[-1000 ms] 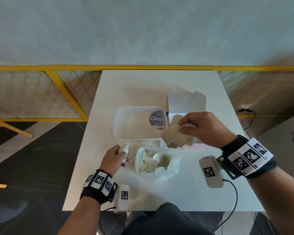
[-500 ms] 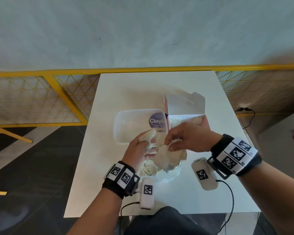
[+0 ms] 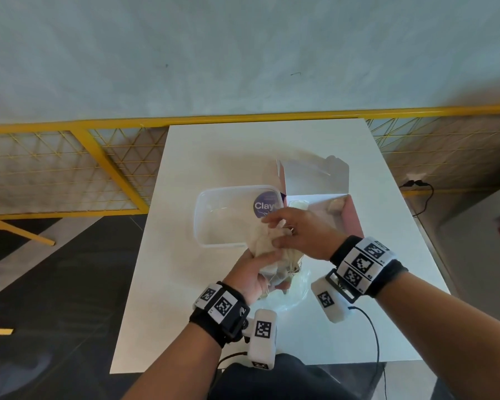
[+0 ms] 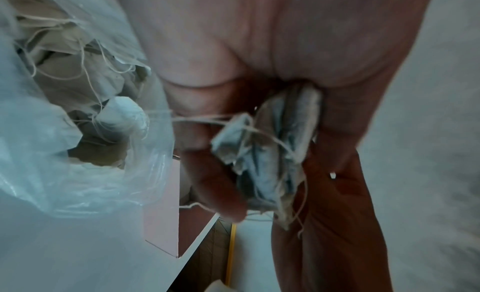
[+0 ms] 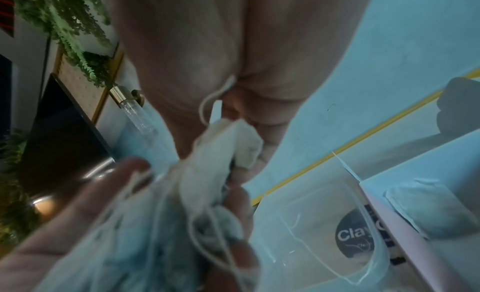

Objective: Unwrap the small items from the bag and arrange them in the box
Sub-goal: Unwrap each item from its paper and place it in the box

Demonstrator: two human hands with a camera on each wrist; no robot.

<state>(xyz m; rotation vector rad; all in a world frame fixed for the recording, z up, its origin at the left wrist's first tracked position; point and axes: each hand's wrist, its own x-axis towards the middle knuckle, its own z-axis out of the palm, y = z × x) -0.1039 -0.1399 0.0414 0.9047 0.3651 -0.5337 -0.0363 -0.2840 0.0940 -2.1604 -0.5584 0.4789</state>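
Both hands hold a bundle of pale sachets with loose strings, just above the clear plastic bag. My left hand grips the bundle's lower end from below; in the left wrist view the sachets sit between thumb and fingers. My right hand pinches the upper end, and the right wrist view shows the sachets between its thumb and fingers. More sachets lie in the bag. The open pink box stands just beyond, with a sachet inside.
A clear plastic tub with a purple "Clay" label stands left of the box, touching it. The white table ends at a yellow mesh railing at the back. A cable runs off the near right edge.
My left hand came up from the table beside the bag and took hold of the bundle. My right hand brought the bundle back from the box to above the bag.
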